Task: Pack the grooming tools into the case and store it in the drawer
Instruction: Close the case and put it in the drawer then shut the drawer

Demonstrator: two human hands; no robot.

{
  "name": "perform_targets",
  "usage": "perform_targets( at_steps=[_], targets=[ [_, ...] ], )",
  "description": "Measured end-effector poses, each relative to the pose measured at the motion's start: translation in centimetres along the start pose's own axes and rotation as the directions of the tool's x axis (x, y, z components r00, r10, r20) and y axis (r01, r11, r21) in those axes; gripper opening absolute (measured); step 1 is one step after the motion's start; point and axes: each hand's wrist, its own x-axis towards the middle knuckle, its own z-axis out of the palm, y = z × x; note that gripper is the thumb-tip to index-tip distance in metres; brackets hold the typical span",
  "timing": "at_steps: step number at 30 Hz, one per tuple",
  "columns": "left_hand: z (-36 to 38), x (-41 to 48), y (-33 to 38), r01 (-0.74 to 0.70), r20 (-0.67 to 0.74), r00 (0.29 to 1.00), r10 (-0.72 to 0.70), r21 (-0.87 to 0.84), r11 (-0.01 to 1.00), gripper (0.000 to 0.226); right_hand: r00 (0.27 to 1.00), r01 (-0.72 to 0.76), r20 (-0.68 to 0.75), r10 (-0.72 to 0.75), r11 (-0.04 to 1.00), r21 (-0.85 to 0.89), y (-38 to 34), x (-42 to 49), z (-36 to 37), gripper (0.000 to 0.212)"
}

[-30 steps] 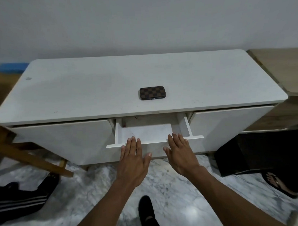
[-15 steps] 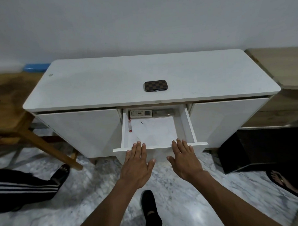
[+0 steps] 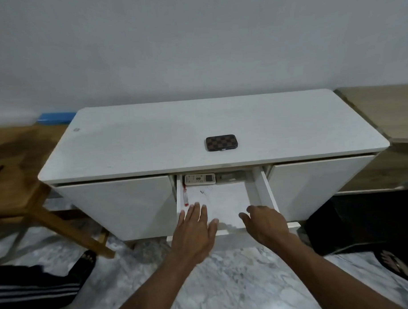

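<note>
A brown checkered case (image 3: 221, 142) lies closed on the white cabinet top (image 3: 151, 142), right of centre. Below it the middle drawer (image 3: 265, 193) stands pulled far out. My left hand (image 3: 194, 231) hovers flat over the drawer's front edge, fingers spread, holding nothing. At the front right corner of the drawer is my right hand (image 3: 265, 224), fingers curled loosely downward and nothing visible in it. No loose grooming tools are in view.
Inside the drawer lie a white remote (image 3: 200, 179), a grey remote (image 3: 230, 176) and a red-tipped pen (image 3: 185, 196). A wooden bench (image 3: 16, 174) stands left, a dark box (image 3: 362, 220) right. Another person's legs and sandalled feet (image 3: 396, 266) rest on the marble floor.
The drawer has slid much farther out, revealing the remotes and pen. Both hands moved back with it and now sit above its front edge. The view pulled back from the cabinet.
</note>
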Motion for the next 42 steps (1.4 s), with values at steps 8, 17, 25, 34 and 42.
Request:
perform_targets(
  at_steps=[8, 17, 25, 34, 42],
  targets=[
    [-5.1, 9.9, -2.7, -0.018, -0.148, 0.989, 0.01, -0.052, 0.998, 0.056, 0.982, 0.087, -0.177, -0.064, 0.989, 0.124, -2.8, 7.0, -5.1, 0.036],
    [-3.7, 16.8, -2.9, -0.005, -0.119, 0.993, 0.003, -0.017, 1.0, 0.059, 0.973, 0.186, -0.158, -0.17, 0.978, 0.093, -3.5, 17.5, -7.2, 0.053],
    [-1.9, 19.2, -3.5, 0.061, -0.211, 0.976, -0.049, 0.052, 0.997, 0.06, 0.966, 0.255, -0.047, -0.254, 0.967, 0.021, -3.3, 22.8, -6.7, 0.069],
    [-1.3, 19.3, -3.7, 0.058, -0.24, 0.97, -0.04, 0.065, 0.996, 0.058, 0.954, 0.293, -0.079, -0.289, 0.955, 0.047, -3.3, 22.9, -6.1, 0.062],
    [-1.8, 18.5, -3.4, 0.07, -0.173, 0.983, -0.06, 0.048, 0.996, 0.061, 0.972, 0.234, -0.03, -0.233, 0.97, 0.071, -2.3, 19.5, -5.6, 0.068]
  ],
)
